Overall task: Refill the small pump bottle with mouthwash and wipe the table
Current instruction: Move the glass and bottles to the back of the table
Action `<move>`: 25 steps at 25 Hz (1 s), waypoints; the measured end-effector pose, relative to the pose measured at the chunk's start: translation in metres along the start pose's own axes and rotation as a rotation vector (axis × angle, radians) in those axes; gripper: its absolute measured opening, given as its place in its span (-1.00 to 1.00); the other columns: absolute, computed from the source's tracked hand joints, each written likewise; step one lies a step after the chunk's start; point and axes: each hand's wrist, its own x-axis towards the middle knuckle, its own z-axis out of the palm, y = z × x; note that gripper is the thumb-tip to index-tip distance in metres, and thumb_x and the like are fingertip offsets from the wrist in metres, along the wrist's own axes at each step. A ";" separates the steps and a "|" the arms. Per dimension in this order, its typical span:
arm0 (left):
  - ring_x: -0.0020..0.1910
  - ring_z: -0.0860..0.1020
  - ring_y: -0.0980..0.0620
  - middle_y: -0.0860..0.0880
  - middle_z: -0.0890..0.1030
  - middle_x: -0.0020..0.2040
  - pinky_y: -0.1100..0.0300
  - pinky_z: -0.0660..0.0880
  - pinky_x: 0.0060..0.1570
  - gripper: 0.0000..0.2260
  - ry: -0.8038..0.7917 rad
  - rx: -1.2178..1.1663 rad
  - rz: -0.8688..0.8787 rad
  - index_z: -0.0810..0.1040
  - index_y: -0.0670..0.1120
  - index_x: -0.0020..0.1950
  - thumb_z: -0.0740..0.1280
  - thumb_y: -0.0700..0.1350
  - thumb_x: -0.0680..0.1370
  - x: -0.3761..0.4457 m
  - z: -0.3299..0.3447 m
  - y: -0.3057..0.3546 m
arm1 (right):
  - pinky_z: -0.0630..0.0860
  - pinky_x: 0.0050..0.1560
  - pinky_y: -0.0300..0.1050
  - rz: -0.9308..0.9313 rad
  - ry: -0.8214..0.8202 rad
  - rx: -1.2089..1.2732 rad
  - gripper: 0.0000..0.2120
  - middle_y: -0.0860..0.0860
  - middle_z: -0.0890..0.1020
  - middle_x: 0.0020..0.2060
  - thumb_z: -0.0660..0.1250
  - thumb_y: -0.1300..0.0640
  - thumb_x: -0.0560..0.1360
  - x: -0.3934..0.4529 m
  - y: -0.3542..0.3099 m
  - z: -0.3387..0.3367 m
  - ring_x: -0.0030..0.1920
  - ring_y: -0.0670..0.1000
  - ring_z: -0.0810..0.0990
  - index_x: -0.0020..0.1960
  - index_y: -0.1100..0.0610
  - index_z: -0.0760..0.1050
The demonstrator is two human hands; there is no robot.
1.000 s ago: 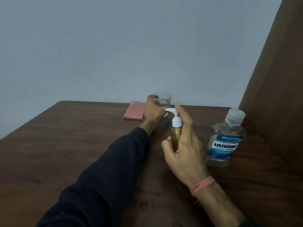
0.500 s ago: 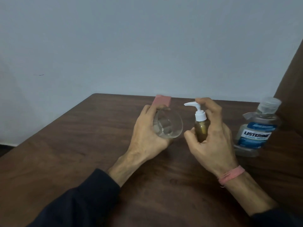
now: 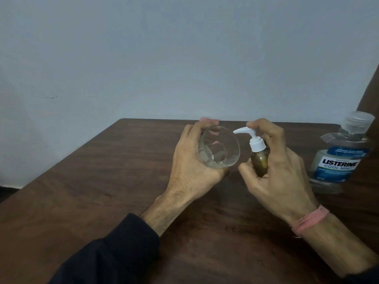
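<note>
My left hand (image 3: 190, 167) grips a clear drinking glass (image 3: 219, 150), tilted with its mouth toward the pump. My right hand (image 3: 279, 169) holds the small amber pump bottle (image 3: 259, 162) with a white pump head (image 3: 252, 138); my index finger rests on top of the pump, and the nozzle points at the glass. The mouthwash bottle (image 3: 338, 160), clear with a blue label and a closed cap, stands on the brown table (image 3: 102, 191) to the right of my right hand. A pink cloth (image 3: 209, 120) lies at the table's far edge, mostly hidden behind my left hand.
A pale wall (image 3: 184, 58) rises behind the table. A brown panel (image 3: 372, 93) stands at the far right, close behind the mouthwash bottle. The table's left edge runs diagonally toward me.
My left hand picked up the glass from the far edge and brought it beside the pump bottle, tilting it. My right hand closed around the pump bottle with a finger on the pump.
</note>
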 end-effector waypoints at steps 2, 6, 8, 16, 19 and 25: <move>0.30 0.68 0.12 0.13 0.62 0.29 0.27 0.68 0.22 -0.21 0.000 -0.006 -0.007 0.59 0.07 0.46 0.79 -0.12 0.27 0.001 -0.001 0.000 | 0.55 -0.26 -0.19 0.011 0.014 -0.026 -0.29 -0.26 0.57 -0.15 0.40 0.18 0.42 0.001 0.002 -0.002 -0.30 -0.05 0.61 0.45 -0.21 0.22; 0.32 0.70 0.11 0.05 0.64 0.32 0.35 0.64 0.23 -0.24 0.011 -0.095 0.004 0.55 0.14 0.41 0.77 -0.10 0.29 -0.001 -0.001 0.004 | 0.48 -0.28 -0.27 0.017 -0.002 -0.054 -0.26 -0.27 0.53 -0.16 0.42 0.20 0.44 0.002 0.006 -0.003 -0.33 -0.05 0.58 0.48 -0.20 0.20; 0.29 0.72 0.04 0.03 0.65 0.32 0.22 0.70 0.21 -0.29 0.016 -0.125 0.007 0.57 0.13 0.39 0.77 -0.04 0.31 -0.002 0.001 0.007 | 0.48 -0.29 -0.28 -0.007 -0.011 -0.064 -0.28 -0.20 0.50 -0.20 0.42 0.19 0.45 0.000 0.004 -0.003 -0.37 -0.08 0.56 0.48 -0.18 0.18; 0.26 0.72 0.00 0.14 0.63 0.28 0.04 0.75 0.15 -0.28 0.029 -0.115 0.002 0.53 0.22 0.37 0.81 0.03 0.32 -0.002 0.002 0.009 | 0.57 -0.24 -0.13 -0.038 -0.024 -0.023 -0.30 -0.36 0.55 0.01 0.43 0.16 0.45 0.003 -0.003 -0.004 -0.31 -0.14 0.59 0.46 -0.18 0.19; 0.27 0.72 0.04 0.13 0.64 0.29 0.14 0.74 0.17 -0.27 0.015 -0.119 -0.022 0.55 0.19 0.41 0.76 0.10 0.30 -0.002 0.001 0.003 | 0.54 -0.25 -0.19 -0.023 -0.021 -0.002 -0.26 -0.40 0.52 -0.04 0.44 0.18 0.45 0.003 -0.003 0.000 -0.31 -0.16 0.60 0.49 -0.19 0.19; 0.29 0.75 0.05 0.07 0.73 0.32 -0.01 0.76 0.22 -0.24 -0.068 -0.147 -0.110 0.58 0.12 0.43 0.83 -0.03 0.30 -0.005 0.006 -0.006 | 0.47 -0.21 -0.33 0.014 0.029 0.103 -0.22 -0.41 0.48 -0.03 0.37 0.12 0.47 -0.001 0.006 -0.003 -0.24 -0.07 0.64 0.58 -0.27 0.14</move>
